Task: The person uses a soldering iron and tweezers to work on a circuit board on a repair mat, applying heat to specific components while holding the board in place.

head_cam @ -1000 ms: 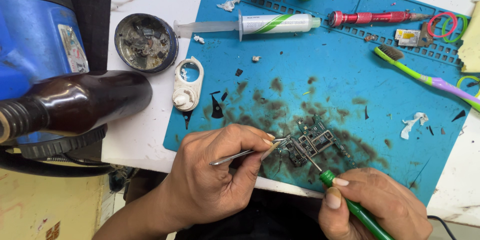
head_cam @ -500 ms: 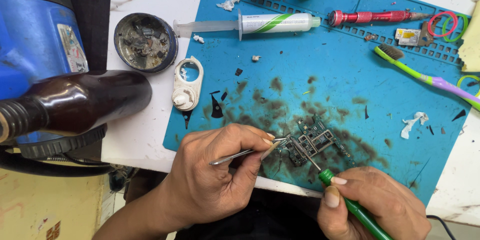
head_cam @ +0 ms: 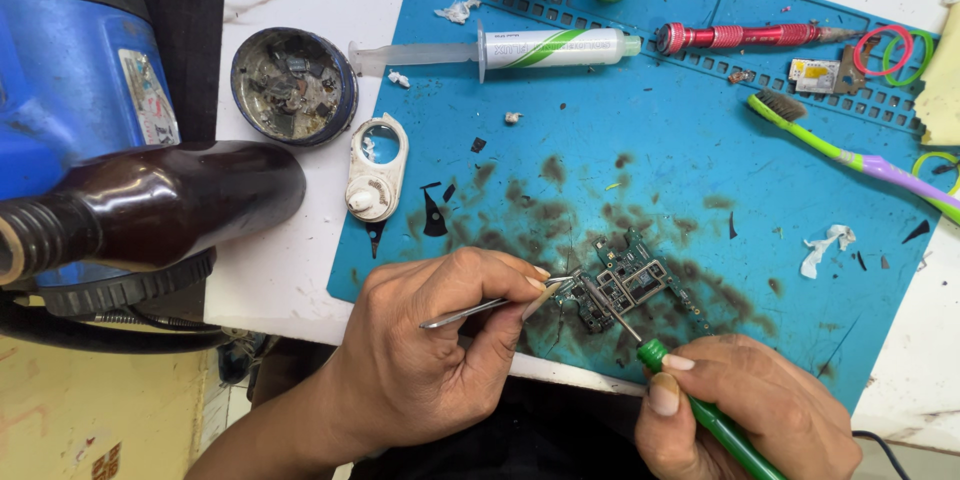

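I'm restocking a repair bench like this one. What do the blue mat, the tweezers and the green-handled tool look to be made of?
The blue mat looks like matte silicone or rubber: moulded grid pockets along its far edge, dark stains. The tweezers in the left hand look like bare polished steel, thin and shiny. The green-handled tool in the right hand seems to have a glossy plastic grip and a thin metal shaft.

My left hand (head_cam: 430, 360) pinches tweezers (head_cam: 490, 307) against the small circuit board (head_cam: 628, 285) on the stained blue mat (head_cam: 640, 160), while my right hand (head_cam: 750, 410) touches it with a green-handled tool (head_cam: 700, 410).
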